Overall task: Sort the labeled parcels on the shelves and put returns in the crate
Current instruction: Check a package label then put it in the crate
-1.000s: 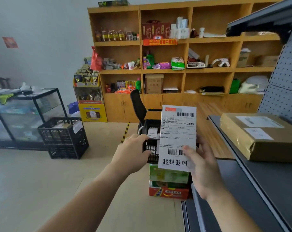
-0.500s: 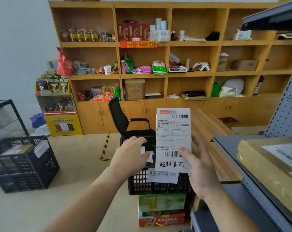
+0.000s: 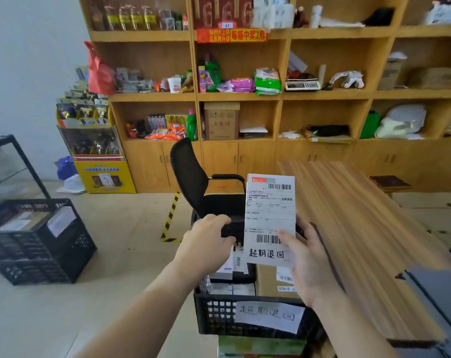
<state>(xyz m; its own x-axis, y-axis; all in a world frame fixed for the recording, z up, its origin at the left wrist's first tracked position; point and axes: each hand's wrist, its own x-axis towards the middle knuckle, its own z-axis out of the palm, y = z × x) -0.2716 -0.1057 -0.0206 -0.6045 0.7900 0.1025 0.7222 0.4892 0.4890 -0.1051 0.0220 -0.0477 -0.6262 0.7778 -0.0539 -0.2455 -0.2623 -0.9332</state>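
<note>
Stage: putting a return away; this looks like the drop-off part of one parcel's cycle.
Parcel: the parcel (image 3: 270, 220) is held upright above the far half of the returns crate (image 3: 219, 317), not yet inside it.
Label: its white shipping label (image 3: 270, 200) faces the camera, with barcodes and a handwritten line along the bottom.
Match: the paper sign (image 3: 268, 316) on the crate's near wall appears to carry the same handwritten characters, so this crate looks like the right destination.
Done: the crate already holds a cardboard box (image 3: 267, 281) and several flat labeled packets (image 3: 229, 288). A second black crate (image 3: 64, 254) on the floor at the left also holds parcels.
Left: lower and release this parcel. How many remain on the grey shelf (image 3: 438, 293) at the near right cannot be told, as only its corner shows.
Right hand: the right hand (image 3: 309, 259) grips the parcel's lower right, thumb across the label's front, fingers behind.
Left hand: the left hand (image 3: 206, 244) is curled closed over a dark edge just left of the label, apparently the parcel's own wrapping.
</note>
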